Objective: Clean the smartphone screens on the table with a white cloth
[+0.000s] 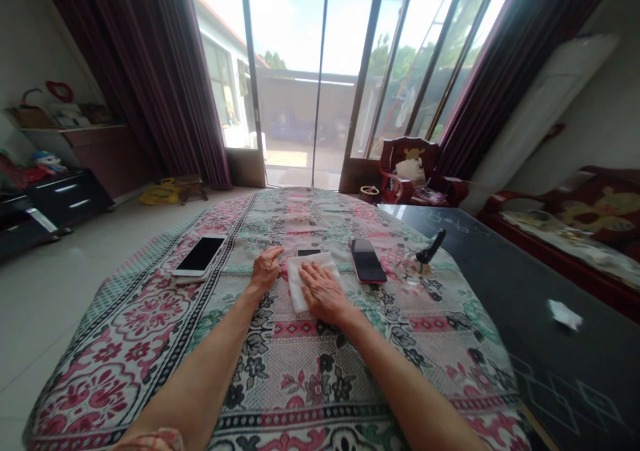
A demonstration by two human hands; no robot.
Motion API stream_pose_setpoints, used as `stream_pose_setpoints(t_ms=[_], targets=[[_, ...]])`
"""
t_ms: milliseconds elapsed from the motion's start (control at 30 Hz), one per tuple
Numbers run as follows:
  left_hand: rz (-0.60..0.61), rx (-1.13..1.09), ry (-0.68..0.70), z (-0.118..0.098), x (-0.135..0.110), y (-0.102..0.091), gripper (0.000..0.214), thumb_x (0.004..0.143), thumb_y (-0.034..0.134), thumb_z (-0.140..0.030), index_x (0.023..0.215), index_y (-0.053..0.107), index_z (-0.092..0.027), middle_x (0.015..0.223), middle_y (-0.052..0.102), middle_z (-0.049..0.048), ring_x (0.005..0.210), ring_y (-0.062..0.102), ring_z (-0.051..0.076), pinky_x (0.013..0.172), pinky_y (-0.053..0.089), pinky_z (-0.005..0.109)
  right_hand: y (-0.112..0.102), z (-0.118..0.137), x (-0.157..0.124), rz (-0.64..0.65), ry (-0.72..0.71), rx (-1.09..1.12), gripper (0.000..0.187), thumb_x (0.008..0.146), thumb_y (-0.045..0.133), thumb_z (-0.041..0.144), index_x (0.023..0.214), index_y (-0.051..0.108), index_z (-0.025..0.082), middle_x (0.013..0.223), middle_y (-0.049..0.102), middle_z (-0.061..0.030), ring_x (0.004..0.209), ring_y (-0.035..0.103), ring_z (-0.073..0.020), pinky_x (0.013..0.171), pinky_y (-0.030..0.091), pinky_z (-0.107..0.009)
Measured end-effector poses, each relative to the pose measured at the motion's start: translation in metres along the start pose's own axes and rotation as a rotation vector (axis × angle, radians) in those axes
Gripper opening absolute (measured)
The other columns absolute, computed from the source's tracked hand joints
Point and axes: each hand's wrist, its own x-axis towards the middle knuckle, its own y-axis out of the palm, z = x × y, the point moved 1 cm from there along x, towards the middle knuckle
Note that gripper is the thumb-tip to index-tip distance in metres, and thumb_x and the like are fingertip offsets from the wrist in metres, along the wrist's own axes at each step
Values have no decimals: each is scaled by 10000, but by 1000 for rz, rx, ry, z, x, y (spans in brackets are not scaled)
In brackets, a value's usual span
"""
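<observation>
My right hand lies flat, fingers stretched out, on a folded white tissue. Under the tissue's far edge shows the dark end of a phone-like thing; the rest of it is covered. Just left of the tissue, my left hand rests at the cloth with nothing visible in it. One finger points right, apart from the more bent ones. To the right lies a dark-screened phone with a red edge. Farther left, a white phone with a black screen lies on top of another pale flat thing.
A patterned tablecloth covers the table. A clear glass dish with a black-handled object stands at right. Beyond is a dark board-like surface with a crumpled white paper. A red wooden chair stands near the glass doors.
</observation>
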Motion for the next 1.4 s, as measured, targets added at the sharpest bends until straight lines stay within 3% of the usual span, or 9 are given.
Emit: stream_pose_setpoints(t_ms=[200, 300, 567, 1000, 1133, 1400], targets=[[-3, -40, -28, -5, -1, -3, 455, 751, 373, -57, 1001, 729, -189, 1145, 709, 17, 1139, 617, 159, 1066, 444, 316, 3, 4, -29, -8, -6, 1, 525, 974, 276, 337, 1459, 377, 163, 1570, 258, -51, 1452, 183, -225, 1169, 158, -393], [-15, -65, -39, -4, -1, -3, 453, 739, 383, -41, 990, 731, -185, 1137, 713, 22, 1136, 620, 165, 1067, 445, 324, 2, 3, -28, 8, -5, 6, 526, 977, 267, 348, 1454, 387, 161, 1565, 269, -53, 1449, 193, -226, 1168, 162, -395], [-81, -128, -28, 5, 2, 4, 414, 730, 410, -11, 937, 738, -157, 1104, 723, 57, 1092, 647, 188, 1040, 472, 347, -7, -11, 22, 62, 46, 2, 528, 976, 264, 352, 1457, 377, 167, 1567, 263, -61, 1445, 203, -230, 1156, 173, -410], [-95, -143, -16, 9, 3, 6, 415, 744, 412, -13, 953, 743, -150, 1100, 723, 62, 1087, 647, 186, 1053, 464, 346, 1, -36, 79, 41, 217, 47, 543, 967, 269, 323, 1476, 340, 150, 1572, 250, -51, 1446, 203, -238, 1163, 170, -397], [-95, -131, -18, 9, 3, 7, 423, 743, 405, -14, 968, 741, -139, 1104, 722, 72, 1090, 645, 187, 1060, 458, 348, 3, -35, 74, 27, 209, 36, 556, 967, 269, 335, 1483, 326, 134, 1579, 229, -58, 1454, 176, -247, 1168, 165, -403], [-84, -141, -32, 9, 5, 8, 429, 732, 412, -15, 953, 745, -170, 1105, 723, 41, 1095, 644, 178, 1052, 465, 333, 6, -26, 36, 33, 96, 28, 569, 966, 270, 341, 1482, 326, 108, 1581, 211, -88, 1462, 138, -261, 1174, 173, -424]])
